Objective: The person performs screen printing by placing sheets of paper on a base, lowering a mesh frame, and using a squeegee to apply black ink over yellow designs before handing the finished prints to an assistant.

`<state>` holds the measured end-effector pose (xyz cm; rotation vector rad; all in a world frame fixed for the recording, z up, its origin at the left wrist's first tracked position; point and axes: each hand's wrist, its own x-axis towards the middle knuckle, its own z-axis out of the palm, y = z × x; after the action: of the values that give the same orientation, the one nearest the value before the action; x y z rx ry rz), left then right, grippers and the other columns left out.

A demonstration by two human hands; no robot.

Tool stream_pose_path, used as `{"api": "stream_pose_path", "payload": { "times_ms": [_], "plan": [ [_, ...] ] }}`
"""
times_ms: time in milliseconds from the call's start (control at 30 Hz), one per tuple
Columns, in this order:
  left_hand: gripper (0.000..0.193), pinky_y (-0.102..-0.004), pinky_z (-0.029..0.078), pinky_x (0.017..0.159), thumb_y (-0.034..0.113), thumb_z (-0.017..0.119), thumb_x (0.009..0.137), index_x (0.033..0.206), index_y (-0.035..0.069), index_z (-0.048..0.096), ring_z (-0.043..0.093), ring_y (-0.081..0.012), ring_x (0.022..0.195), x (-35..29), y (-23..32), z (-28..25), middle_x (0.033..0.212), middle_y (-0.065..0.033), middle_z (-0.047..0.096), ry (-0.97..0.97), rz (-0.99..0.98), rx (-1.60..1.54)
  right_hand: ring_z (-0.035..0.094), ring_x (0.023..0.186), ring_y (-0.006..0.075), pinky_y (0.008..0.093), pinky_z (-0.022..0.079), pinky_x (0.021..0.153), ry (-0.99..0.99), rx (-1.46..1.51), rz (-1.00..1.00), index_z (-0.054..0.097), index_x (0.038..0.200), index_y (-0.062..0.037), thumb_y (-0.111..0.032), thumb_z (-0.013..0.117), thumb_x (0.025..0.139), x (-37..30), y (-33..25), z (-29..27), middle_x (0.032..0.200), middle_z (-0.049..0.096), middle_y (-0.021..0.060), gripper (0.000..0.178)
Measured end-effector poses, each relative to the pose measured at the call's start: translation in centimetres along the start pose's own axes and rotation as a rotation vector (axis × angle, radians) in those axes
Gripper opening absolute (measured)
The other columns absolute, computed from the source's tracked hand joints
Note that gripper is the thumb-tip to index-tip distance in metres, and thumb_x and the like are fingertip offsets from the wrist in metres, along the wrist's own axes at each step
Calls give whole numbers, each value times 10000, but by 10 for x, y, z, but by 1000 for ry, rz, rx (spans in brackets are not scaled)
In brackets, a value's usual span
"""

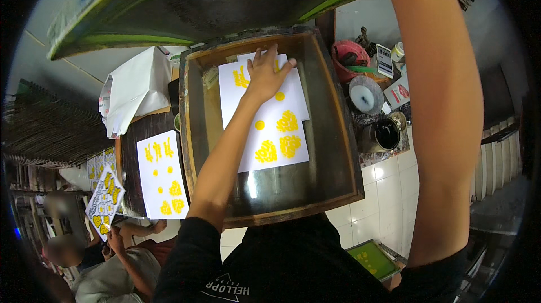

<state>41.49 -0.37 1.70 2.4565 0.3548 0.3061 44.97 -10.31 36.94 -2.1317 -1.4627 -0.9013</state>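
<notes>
My left hand [268, 78] lies with fingers spread on the far part of a white sheet [270, 134] printed with yellow shapes and dots. Under that sheet is a dark, glossy work surface [332, 185] with a raised wooden border. Another white edge shows beside the sheet's right side, perhaps a second sheet. Above the far end, a large dark printing screen [225, 7] with green edges is tilted up. My right arm stretches up past the screen's right side and leaves the picture at the top, so the right hand is out of sight.
A similar printed sheet [163, 176] lies left, near a white bag [135, 89]. At lower left, another person holds a printed sheet [105, 203]. Right are a red basin [345, 58], a phone [385, 61], a tub [365, 94] and a dark pot [386, 135]. A green screen [372, 259] sits lower right.
</notes>
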Motion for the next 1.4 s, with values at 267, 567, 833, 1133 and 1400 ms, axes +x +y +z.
{"api": "stream_pose_path", "payload": {
  "times_ms": [267,567,833,1133,1400],
  "plan": [
    [500,-501,554,928,409,521,1062,1260,-44,594,738,-347,865,-229,35,-134,1047,-281,727,248,288,-1173,685,941,429,463,516,816,-87,260,206,652,1081,16,-219,705,909,-134,-75,1,957,707,254,296],
    [310,-459,580,999,73,577,989,1207,-147,599,672,-369,1201,-362,-32,-39,1260,-310,664,-88,-811,-1738,606,1092,401,482,437,965,-790,504,273,582,1090,-32,-347,854,797,-307,-108,123,1095,663,202,509],
    [420,-476,524,1074,42,540,929,1311,-131,537,620,-381,1281,-367,-49,-19,1316,-282,648,-23,-1028,-1832,589,989,343,459,428,843,-712,345,99,591,1079,-9,-251,830,766,-353,-134,144,1002,628,173,463],
    [383,-489,502,1018,152,507,930,1209,-85,619,679,-347,1092,-373,-49,-17,1181,-227,701,-82,-1110,-1701,533,920,337,463,392,784,-464,182,51,552,1009,-56,-227,813,749,-290,-86,205,959,541,142,406],
    [385,-478,559,881,181,466,952,1154,-97,640,709,-354,936,-376,-45,-19,1081,-247,719,-59,-1120,-1592,591,966,340,466,425,804,-317,69,-17,577,1059,-56,-218,852,733,-197,9,319,976,614,146,456]
  ]
}}
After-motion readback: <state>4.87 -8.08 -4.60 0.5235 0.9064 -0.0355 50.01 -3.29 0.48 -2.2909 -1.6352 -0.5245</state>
